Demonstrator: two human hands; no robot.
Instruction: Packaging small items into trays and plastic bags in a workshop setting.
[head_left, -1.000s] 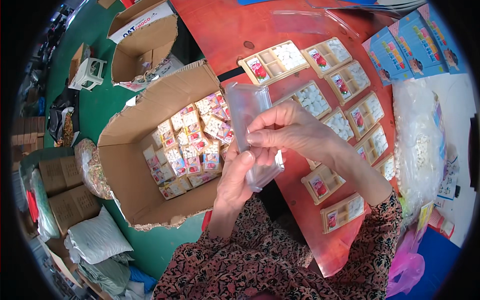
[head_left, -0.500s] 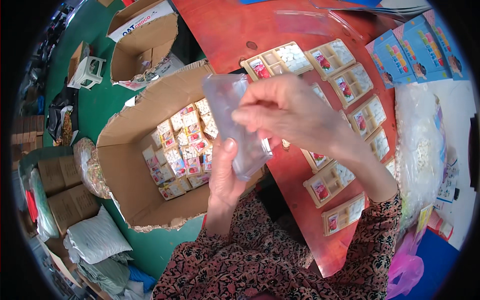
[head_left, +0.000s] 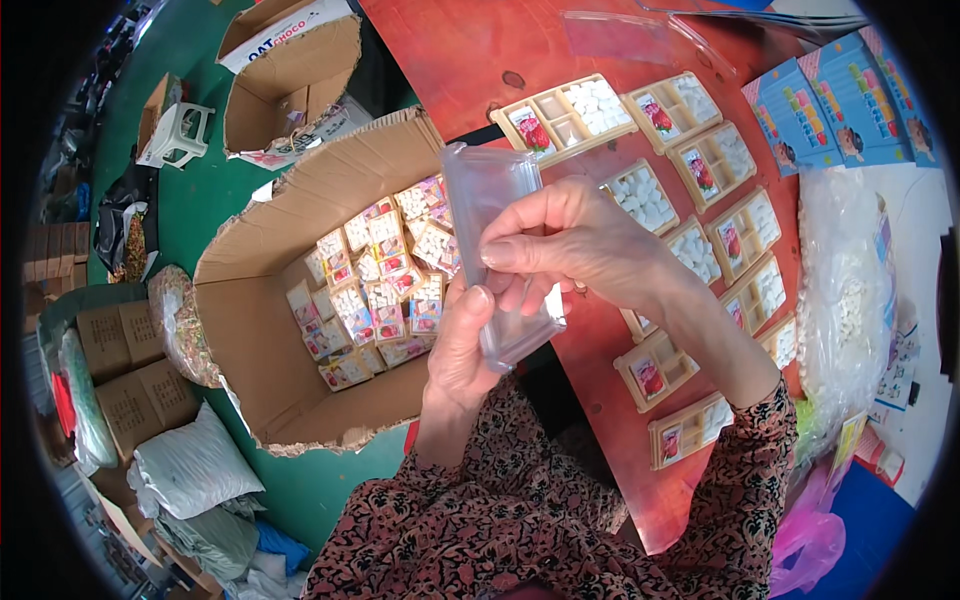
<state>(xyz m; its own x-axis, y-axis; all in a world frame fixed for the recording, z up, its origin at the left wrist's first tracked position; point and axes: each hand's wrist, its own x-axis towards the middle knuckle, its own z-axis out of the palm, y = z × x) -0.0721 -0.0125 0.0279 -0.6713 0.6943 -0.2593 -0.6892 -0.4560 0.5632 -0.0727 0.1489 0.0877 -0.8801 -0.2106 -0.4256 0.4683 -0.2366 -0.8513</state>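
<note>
A stack of clear plastic lids [head_left: 492, 182], long and shallow, is held upright over the right edge of the carton. My left hand [head_left: 460, 345] grips its lower left side, thumb in front. Across the stack's front my right hand [head_left: 572, 245] is closed, thumb against the forefinger, pinching at the lids; the exact edge it holds is hard to make out. To the right, cream trays [head_left: 567, 118] lie on the red table [head_left: 450, 50], each with a strawberry-picture packet and white pellets in compartments. Several are partly hidden behind my right hand and forearm.
At left a large open carton [head_left: 240, 330] holds many filled trays [head_left: 385, 290]. Another open box [head_left: 290, 100] and a white stool [head_left: 183, 135] stand beyond. On the right are blue printed boxes [head_left: 850, 105] and a clear bag of white pellets [head_left: 845, 300].
Both hands and the lids have shifted slightly right. My right hand's fingers, blurred before, now show sharply against the lids. The view has shifted a little.
</note>
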